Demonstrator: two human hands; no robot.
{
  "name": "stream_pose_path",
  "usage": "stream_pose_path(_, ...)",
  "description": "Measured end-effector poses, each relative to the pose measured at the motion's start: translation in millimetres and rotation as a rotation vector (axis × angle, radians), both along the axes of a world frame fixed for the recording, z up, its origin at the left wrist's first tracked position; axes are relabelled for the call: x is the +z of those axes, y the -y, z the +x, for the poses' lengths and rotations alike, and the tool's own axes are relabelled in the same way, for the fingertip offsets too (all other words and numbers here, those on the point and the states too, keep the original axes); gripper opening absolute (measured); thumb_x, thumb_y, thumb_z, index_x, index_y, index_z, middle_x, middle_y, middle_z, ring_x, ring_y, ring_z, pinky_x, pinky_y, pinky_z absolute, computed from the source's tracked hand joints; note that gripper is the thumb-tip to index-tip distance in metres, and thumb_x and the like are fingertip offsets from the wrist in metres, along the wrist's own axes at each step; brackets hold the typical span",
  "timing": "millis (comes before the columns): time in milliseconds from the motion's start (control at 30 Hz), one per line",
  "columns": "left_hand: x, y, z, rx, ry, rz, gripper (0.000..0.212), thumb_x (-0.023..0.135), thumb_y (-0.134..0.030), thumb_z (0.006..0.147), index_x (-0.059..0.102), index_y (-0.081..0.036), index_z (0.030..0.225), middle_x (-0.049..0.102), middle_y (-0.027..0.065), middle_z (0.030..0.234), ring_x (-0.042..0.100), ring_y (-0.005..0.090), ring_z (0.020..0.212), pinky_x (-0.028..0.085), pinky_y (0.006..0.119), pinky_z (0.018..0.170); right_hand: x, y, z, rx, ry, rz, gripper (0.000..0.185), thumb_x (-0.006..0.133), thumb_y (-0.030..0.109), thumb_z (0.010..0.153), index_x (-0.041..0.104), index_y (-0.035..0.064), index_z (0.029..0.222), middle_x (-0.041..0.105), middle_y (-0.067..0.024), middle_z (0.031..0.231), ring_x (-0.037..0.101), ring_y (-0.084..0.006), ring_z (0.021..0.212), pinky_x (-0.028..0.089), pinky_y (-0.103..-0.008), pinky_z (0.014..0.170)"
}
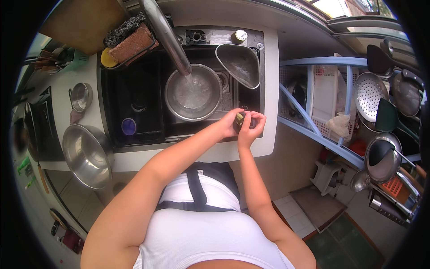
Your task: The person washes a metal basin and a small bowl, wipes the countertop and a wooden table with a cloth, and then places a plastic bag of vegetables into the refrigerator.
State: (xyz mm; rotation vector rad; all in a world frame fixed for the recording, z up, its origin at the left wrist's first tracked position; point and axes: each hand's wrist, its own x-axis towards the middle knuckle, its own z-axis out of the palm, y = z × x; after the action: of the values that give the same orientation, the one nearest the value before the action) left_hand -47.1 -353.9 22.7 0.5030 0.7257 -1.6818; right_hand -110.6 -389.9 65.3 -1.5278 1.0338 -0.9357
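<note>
Over the right front corner of the sink [136,84], my two hands meet around a small dark item with a yellow-green part [240,118], too covered to name. My left hand [230,123] grips it from the left. The fingers and thumb of my right hand [249,129] close on it from the right. Water runs from the metal faucet [168,33] into a stainless steel basin [194,114], which holds water, to the left of and beyond my hands. A metal corner strainer basket [238,64] sits at the sink's far right corner.
A sponge caddy [134,55] hangs at the back left. A blue-purple round item [129,126] lies in the left bowl. A large steel bowl [88,156] and small pan [80,97] stand left on the counter. A blue rack [322,61] and hanging utensils [371,97] are right.
</note>
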Motion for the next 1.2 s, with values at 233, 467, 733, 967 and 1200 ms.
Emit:
stream_pose_path(233,26.5,27.0,-31.3,0.092,0.622,0.060,0.033,0.047,-0.043,0.091,0.050,-0.011,0.081,0.044,-0.0029,0.074,0.039,0.0078,0.063,0.036,0.026,0.056,11.1,2.9,-18.7,0.172,-0.197,-0.292,0.021,0.049,0.020,0.085,0.051,-0.0010,0.082,0.054,-0.0139,0.094,0.054,-0.0285,0.093,0.040,-0.0381,0.086)
stream_pose_path(467,-37.8,50.1,-43.3,0.037,0.612,-0.050,0.034,0.052,-0.035,0.091,0.059,-0.001,0.089,0.060,0.0044,0.073,0.055,0.0141,0.064,0.045,0.030,0.056,8.3,17.2,-2.1,0.109,-0.204,-0.148,0.026,0.049,0.014,0.091,0.044,-0.0006,0.071,0.047,-0.0065,0.077,0.045,-0.0177,0.075,0.038,-0.0298,0.069)
stream_pose_path(733,11.9,56.1,-33.9,-0.043,0.574,0.174,0.031,0.054,-0.029,0.088,0.055,-0.005,0.068,0.055,0.0014,0.070,0.048,0.0110,0.062,0.041,0.029,0.058,-2.3,29.6,-6.3,-0.052,-0.215,-0.030,0.039,0.040,0.021,0.097,0.041,-0.0012,0.065,0.044,-0.0043,0.064,0.039,-0.0139,0.061,0.034,-0.0290,0.057)
stream_pose_path(967,-0.9,47.4,-41.1,-0.123,0.973,0.281,0.026,0.051,-0.020,0.083,0.057,0.001,0.069,0.059,0.0109,0.062,0.058,0.0209,0.063,0.043,0.036,0.059,-22.7,42.8,-22.5,-0.090,0.041,0.395,0.040,0.042,0.025,0.098,0.044,0.0042,0.064,0.046,-0.0011,0.062,0.041,-0.0120,0.063,0.033,-0.0285,0.058)
stream_pose_path(1200,-9.0,19.2,-21.7,0.030,1.490,0.174,0.025,0.038,-0.025,0.096,0.052,-0.005,0.095,0.052,0.0108,0.089,0.052,0.0301,0.091,0.039,0.038,0.079,5.9,11.6,-12.8,0.001,0.233,1.249,0.042,0.053,0.036,0.091,0.043,0.0135,0.125,0.050,-0.0054,0.119,0.050,-0.0214,0.111,0.043,-0.0395,0.094)
